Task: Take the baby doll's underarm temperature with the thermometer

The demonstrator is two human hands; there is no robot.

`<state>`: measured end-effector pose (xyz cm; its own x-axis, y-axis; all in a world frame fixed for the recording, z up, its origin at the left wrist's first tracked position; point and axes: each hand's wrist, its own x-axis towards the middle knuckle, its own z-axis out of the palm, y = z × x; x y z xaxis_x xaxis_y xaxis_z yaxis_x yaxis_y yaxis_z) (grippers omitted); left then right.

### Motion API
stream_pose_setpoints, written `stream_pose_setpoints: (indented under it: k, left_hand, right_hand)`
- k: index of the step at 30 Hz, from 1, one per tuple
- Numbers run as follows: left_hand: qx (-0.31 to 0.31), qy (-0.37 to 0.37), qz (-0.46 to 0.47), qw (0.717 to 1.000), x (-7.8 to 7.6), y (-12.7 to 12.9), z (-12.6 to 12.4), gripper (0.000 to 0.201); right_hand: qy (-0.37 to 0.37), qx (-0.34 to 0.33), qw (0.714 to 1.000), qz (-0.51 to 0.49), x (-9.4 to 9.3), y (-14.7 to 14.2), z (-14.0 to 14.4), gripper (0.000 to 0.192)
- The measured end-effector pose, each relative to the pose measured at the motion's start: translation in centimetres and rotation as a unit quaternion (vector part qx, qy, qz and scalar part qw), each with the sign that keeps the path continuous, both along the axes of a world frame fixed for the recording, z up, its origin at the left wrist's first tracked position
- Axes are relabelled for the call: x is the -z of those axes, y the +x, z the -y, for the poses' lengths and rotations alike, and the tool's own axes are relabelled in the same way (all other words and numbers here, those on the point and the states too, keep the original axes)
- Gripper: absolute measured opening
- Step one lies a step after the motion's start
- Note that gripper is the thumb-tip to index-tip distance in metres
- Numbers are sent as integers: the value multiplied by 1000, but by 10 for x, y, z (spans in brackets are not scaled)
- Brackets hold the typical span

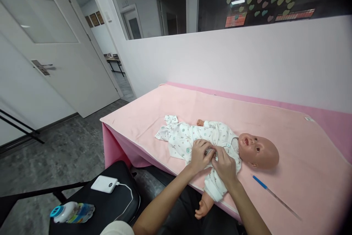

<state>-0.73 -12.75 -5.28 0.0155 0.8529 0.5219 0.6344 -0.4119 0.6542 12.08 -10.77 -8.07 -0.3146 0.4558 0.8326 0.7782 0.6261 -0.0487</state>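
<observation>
A baby doll (258, 151) lies on its back on the pink-covered table, its head to the right. It wears a white patterned baby outfit (178, 138) with round snaps or buttons. Over the doll's middle, my left hand (200, 156) has its fingers curled and pinched on the front of the outfit. My right hand (224, 163) meets it there, fingertips also pinched on the cloth. Both hands nearly touch, and the exact bit of cloth between the fingertips is hidden. One doll arm (205, 205) hangs over the table's near edge, beside my right forearm.
A thin rod with a blue handle (260, 182) lies right of the doll on the pink cover (297, 147). At lower left, a black chair (115, 172) bears a white power bank (104, 184) with a cable and a bottle (73, 212). A door (63, 62) stands behind.
</observation>
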Motion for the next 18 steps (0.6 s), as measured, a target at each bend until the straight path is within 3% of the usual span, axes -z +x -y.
stream_pose_setpoints:
  k: [9, 14, 18]
  left_hand:
    - [-12, 40, 23, 999, 3, 1, 3, 17]
    - [-67, 81, 35, 994, 6, -10, 12, 14]
    - [-66, 47, 12, 997, 5, -23, 20, 20]
  right_hand:
    - [27, -6, 1000, -2, 0, 0, 0, 16]
    - [37, 0, 999, -9, -3, 1, 3, 13]
    - [38, 10, 999, 1, -3, 2, 2, 13]
